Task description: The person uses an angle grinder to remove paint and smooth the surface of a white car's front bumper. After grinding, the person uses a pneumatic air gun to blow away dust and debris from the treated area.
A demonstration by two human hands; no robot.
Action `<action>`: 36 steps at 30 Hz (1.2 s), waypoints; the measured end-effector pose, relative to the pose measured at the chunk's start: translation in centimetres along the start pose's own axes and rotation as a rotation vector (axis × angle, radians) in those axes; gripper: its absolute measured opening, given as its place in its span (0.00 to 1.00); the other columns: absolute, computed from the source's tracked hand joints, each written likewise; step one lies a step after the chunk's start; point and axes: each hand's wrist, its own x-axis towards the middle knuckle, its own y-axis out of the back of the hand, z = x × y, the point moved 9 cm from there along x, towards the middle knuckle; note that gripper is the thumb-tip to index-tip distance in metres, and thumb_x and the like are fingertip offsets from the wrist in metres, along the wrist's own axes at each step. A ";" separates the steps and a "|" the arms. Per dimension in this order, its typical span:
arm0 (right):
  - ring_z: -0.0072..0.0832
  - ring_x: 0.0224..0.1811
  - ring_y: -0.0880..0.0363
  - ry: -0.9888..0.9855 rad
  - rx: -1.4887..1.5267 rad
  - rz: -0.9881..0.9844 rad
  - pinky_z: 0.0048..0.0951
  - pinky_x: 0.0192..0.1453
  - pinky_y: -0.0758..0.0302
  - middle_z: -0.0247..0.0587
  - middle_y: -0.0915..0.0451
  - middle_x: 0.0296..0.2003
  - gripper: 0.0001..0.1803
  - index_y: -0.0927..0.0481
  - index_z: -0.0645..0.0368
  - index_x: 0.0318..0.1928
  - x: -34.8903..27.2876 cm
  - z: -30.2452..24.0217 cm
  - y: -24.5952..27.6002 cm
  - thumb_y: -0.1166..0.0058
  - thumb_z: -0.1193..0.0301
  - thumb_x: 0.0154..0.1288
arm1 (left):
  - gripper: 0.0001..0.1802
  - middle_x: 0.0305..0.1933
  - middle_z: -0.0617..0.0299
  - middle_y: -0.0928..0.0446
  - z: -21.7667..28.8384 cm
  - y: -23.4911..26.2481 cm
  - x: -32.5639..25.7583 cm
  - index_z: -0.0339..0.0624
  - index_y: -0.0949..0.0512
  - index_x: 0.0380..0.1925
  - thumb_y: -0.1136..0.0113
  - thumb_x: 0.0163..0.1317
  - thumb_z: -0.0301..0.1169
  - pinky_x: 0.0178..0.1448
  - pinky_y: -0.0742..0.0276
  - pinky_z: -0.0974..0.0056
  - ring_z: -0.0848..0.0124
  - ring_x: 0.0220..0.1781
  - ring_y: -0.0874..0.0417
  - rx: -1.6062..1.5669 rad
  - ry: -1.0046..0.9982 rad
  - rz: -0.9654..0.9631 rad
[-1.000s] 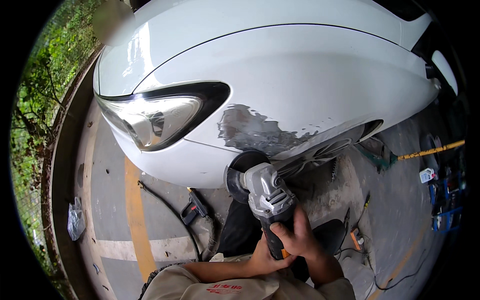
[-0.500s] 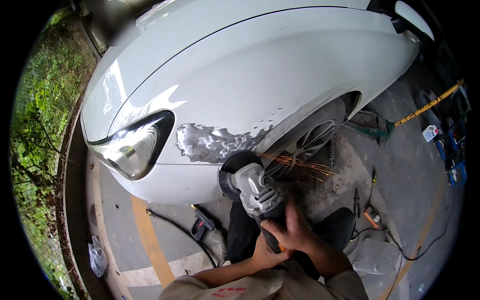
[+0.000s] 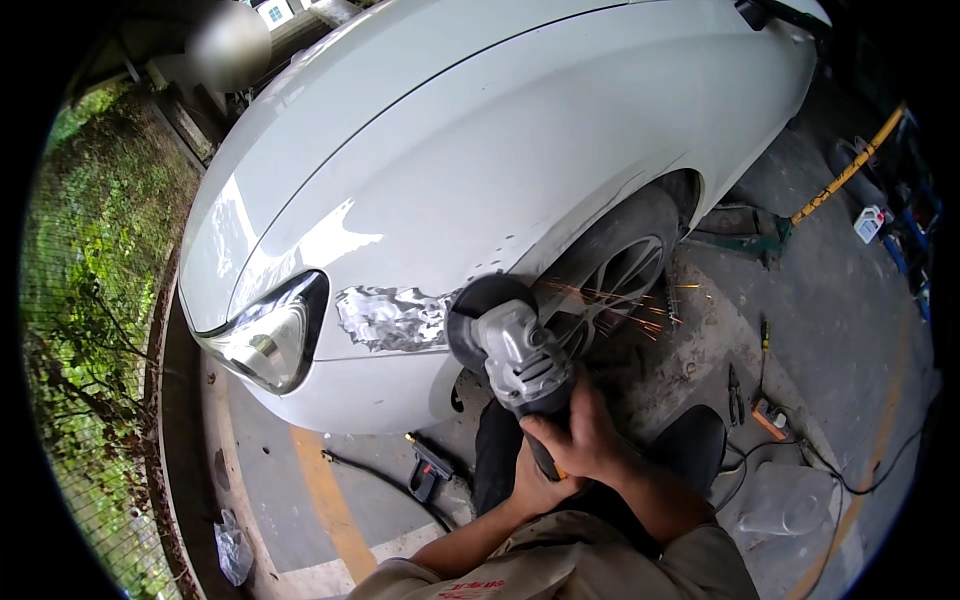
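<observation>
Both hands are wrapped round an angle grinder (image 3: 518, 350) with a silver head and a dark body. My right hand (image 3: 582, 432) grips the body just behind the head. Lower down, my left hand (image 3: 540, 482) is closed round the rear handle, its fingers partly hidden. The dark disc (image 3: 492, 293) is against or very near the white car's front fender (image 3: 540, 150), above the wheel arch edge. Orange sparks (image 3: 610, 300) fly right from it, across the wheel (image 3: 610, 285). Left of the disc is a ground, bare-metal patch (image 3: 395, 318), reaching toward the headlight (image 3: 272, 340).
A green jack (image 3: 745, 232) with a yellow handle (image 3: 850, 180) stands beyond the wheel. Pliers (image 3: 735, 395), an orange-white power socket (image 3: 769, 418) and cables lie at right. A black spray gun (image 3: 428, 470) and a hose (image 3: 385, 482) lie at left, near a plastic bag (image 3: 233, 550).
The view has shifted slightly. The grinder's disc has moved up and right along the fender, nearer the wheel arch, and the sparks are more scattered. Both hands keep their grip.
</observation>
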 end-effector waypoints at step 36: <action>0.40 0.50 0.22 0.142 0.373 0.199 0.37 0.56 0.28 0.53 0.24 0.46 0.36 0.32 0.65 0.55 4.4 3.9 7.6 0.34 0.56 0.52 | 0.36 0.43 0.57 0.24 -1.3 -3.1 7.7 0.30 0.36 0.54 0.30 0.47 0.31 0.52 0.28 0.65 0.69 0.45 0.23 0.292 -0.100 0.040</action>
